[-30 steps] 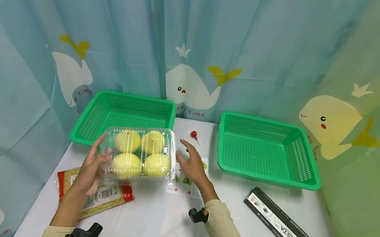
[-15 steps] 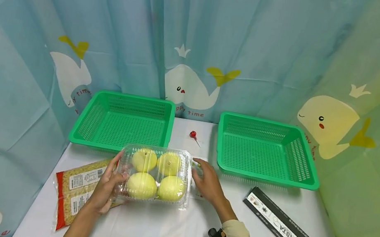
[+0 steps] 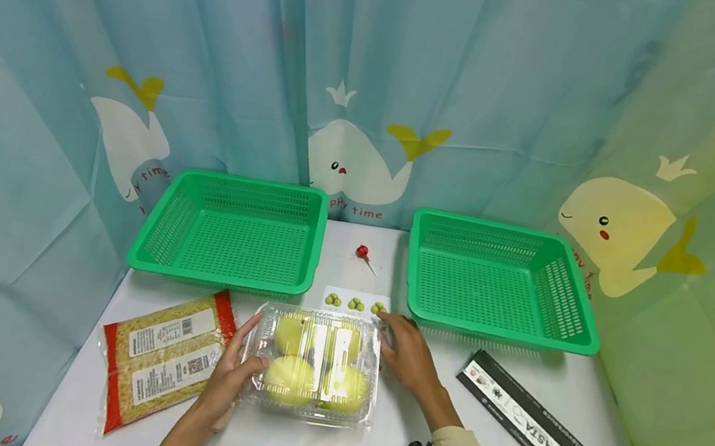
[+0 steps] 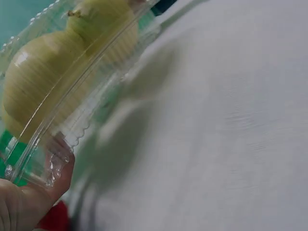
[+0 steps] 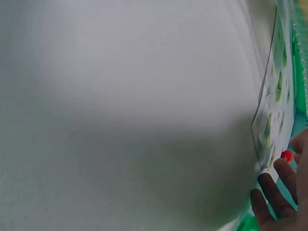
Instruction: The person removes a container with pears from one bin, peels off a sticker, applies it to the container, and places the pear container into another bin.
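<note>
A clear plastic clamshell box (image 3: 325, 416) holds several round yellow-green fruits (image 3: 290, 383). My left hand (image 3: 224, 382) grips its left side, the thumb over the lid. From the left wrist, the clamshell (image 4: 91, 77) is tilted, with its shadow on the white cloth below and fingertips seen through the plastic. My right hand (image 3: 413, 358) is at the upper right corner of the box, fingers loosely bent. In the right wrist view that hand's fingers (image 5: 274, 192) are spread, with nothing between them. Behind the box lies a card printed with green fruits (image 3: 356, 304), partly covered by it.
Two green plastic baskets (image 3: 304, 289) (image 3: 410, 307) stand at the back, left and right. A bag of pasta (image 3: 165, 356) lies at left, a long black-and-white pasta box (image 3: 544, 440) at right. Between the baskets is a small red lollipop-like thing (image 3: 363, 252). Curtains enclose the table.
The clamshell has moved right and toward me with my left hand, uncovering the left basket, the pasta bag and the card's top edge. My right hand has also moved right and nearer.
</note>
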Demonstrator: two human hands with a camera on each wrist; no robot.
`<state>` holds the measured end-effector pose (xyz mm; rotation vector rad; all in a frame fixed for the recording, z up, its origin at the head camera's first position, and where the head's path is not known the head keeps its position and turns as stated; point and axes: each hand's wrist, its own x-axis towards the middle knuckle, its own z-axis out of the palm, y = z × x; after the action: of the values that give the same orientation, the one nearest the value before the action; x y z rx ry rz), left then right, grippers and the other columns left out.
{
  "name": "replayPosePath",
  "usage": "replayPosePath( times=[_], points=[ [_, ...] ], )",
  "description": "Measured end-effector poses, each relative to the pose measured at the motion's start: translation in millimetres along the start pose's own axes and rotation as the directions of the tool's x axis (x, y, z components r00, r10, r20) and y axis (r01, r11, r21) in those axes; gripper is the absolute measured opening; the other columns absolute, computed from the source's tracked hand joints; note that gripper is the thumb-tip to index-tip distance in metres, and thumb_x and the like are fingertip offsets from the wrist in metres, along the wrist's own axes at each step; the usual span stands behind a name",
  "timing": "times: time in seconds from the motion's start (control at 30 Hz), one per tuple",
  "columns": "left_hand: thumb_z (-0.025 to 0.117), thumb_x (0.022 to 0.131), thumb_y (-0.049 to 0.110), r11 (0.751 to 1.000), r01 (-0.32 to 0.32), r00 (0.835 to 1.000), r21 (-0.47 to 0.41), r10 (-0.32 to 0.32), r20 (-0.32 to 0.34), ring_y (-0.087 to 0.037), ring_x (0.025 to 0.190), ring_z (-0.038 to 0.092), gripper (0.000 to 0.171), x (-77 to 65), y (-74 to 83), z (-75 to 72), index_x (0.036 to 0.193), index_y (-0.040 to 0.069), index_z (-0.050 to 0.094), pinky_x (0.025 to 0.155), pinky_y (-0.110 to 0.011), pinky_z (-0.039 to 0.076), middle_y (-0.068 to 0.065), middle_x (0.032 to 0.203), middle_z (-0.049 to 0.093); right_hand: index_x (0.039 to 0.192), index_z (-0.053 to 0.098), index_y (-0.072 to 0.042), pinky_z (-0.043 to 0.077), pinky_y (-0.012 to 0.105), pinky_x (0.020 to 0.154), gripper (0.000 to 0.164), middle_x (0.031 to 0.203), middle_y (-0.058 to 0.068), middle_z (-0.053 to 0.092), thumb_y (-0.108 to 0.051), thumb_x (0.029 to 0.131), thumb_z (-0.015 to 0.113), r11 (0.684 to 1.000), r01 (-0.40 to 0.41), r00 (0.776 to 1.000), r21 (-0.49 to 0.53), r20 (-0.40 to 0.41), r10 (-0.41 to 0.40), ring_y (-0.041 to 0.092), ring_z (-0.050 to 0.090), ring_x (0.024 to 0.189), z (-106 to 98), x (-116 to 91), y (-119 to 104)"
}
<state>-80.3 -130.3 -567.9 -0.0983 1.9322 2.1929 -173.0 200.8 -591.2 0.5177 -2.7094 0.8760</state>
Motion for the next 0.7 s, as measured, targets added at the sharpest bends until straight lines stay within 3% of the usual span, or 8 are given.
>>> replayPosePath(
  times=[0.07,0.17,0.27,0.33,0.43,0.5,0.57,0.7],
  points=[
    [0.061,0.101,0.020,1.000,0.007,1.000,0.001,-0.007,0.003,-0.053,0.156,0.008,0.081,0.4,-5.4,3.0,0.170,0.035,0.022,0.098,-0.043,0.041,-0.014,0.177,-0.015,0.131,0.071,-0.001,0.058,0.052,0.092,0.038,0.114,0.016,0.074,-0.001,0.093,0.077,1.000,0.017,1.000,-0.019,0.005,-0.017,0.036,0.071,0.106,0,-1,3],
    [0.064,0.099,0.020,1.000,0.015,1.000,0.009,-0.015,0.005,-0.048,0.150,0.025,0.082,1.3,-10.9,6.9,0.169,0.036,0.023,0.090,-0.037,0.047,-0.014,0.178,-0.014,0.128,0.073,-0.002,0.058,0.052,0.092,0.039,0.109,0.013,0.075,0.001,0.089,0.080,0.997,0.042,0.999,-0.057,0.013,-0.041,0.034,0.071,0.102,0,-4,6],
    [0.068,0.096,0.018,1.000,0.018,1.000,0.012,-0.018,-0.003,-0.033,0.123,0.045,0.085,2.0,-14.2,10.8,0.167,0.038,0.027,0.073,-0.029,0.049,-0.013,0.178,-0.009,0.124,0.074,-0.002,0.056,0.056,0.096,0.041,0.110,0.012,0.076,0.003,0.084,0.083,0.994,0.065,0.998,-0.091,0.030,-0.062,0.036,0.070,0.105,0,-7,10],
    [0.068,0.096,0.018,1.000,0.025,1.000,0.018,-0.025,0.000,-0.030,0.111,0.049,0.086,1.7,-16.0,13.0,0.168,0.038,0.027,0.074,-0.030,0.049,-0.014,0.178,-0.006,0.121,0.076,-0.002,0.054,0.058,0.098,0.040,0.111,0.013,0.075,0.003,0.082,0.084,0.990,0.086,0.996,-0.113,0.042,-0.082,0.038,0.069,0.107,0,-8,13],
    [0.066,0.097,0.020,0.998,0.048,0.999,0.033,-0.048,0.011,-0.037,0.125,0.050,0.085,0.8,-19.4,15.9,0.168,0.040,0.024,0.089,-0.042,0.050,-0.016,0.178,-0.004,0.117,0.077,-0.003,0.054,0.058,0.098,0.038,0.112,0.013,0.074,0.004,0.080,0.084,0.986,0.100,0.994,-0.132,0.056,-0.094,0.038,0.068,0.108,-1,-11,17],
    [0.064,0.100,0.024,0.997,0.059,0.998,0.045,-0.061,0.027,-0.047,0.141,0.040,0.083,0.5,-21.6,17.5,0.168,0.041,0.021,0.102,-0.061,0.047,-0.016,0.178,-0.005,0.115,0.078,-0.005,0.055,0.057,0.096,0.038,0.112,0.013,0.074,0.005,0.079,0.084,0.985,0.100,0.994,-0.138,0.055,-0.093,0.038,0.068,0.108,-2,-12,20],
    [0.063,0.101,0.027,0.996,0.058,0.998,0.063,-0.061,0.033,-0.053,0.154,0.022,0.081,0.9,-23.2,18.7,0.168,0.043,0.020,0.111,-0.078,0.032,-0.014,0.178,-0.005,0.115,0.079,-0.006,0.055,0.056,0.095,0.039,0.112,0.012,0.074,0.006,0.078,0.084,0.987,0.089,0.995,-0.136,0.050,-0.083,0.037,0.068,0.108,-2,-13,23],
    [0.061,0.104,0.031,0.992,0.027,0.999,0.120,-0.032,0.036,-0.048,0.161,-0.008,0.078,1.3,-23.5,20.0,0.169,0.041,0.020,0.114,-0.086,0.007,-0.008,0.179,-0.001,0.113,0.080,-0.007,0.055,0.055,0.092,0.039,0.110,0.012,0.074,0.006,0.077,0.084,0.991,0.076,0.997,-0.112,0.031,-0.073,0.036,0.067,0.106,-1,-15,25]
  ],
)
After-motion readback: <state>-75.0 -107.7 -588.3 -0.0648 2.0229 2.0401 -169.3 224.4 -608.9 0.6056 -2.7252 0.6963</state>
